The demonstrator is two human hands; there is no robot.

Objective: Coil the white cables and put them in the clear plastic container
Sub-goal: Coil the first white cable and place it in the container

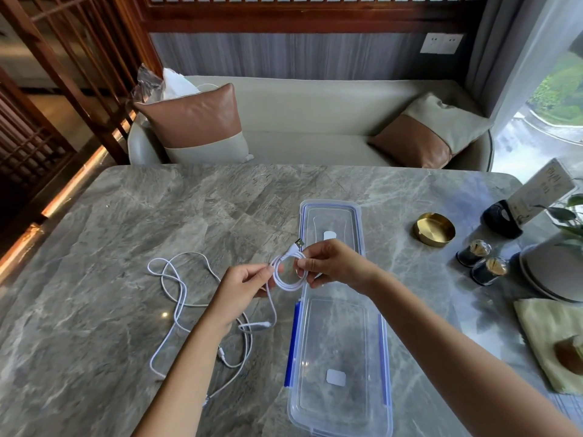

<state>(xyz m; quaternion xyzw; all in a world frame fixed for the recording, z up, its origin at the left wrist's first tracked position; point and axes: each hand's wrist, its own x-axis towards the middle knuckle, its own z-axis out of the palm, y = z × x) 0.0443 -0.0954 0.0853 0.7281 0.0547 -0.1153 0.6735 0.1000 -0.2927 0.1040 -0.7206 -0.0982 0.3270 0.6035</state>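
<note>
Light, limp yet springy, the white cable coil (287,288) is pinched at 9 o'clock by the left hand (243,287) and 3 o'clock by the right hand (332,266), above the 12 o'clock end of the clear container (383,348); probably best held across all loops.

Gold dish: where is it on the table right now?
In the head view, the gold dish sits on the table's right side, between the clear plastic lid and the black card stand.
</note>
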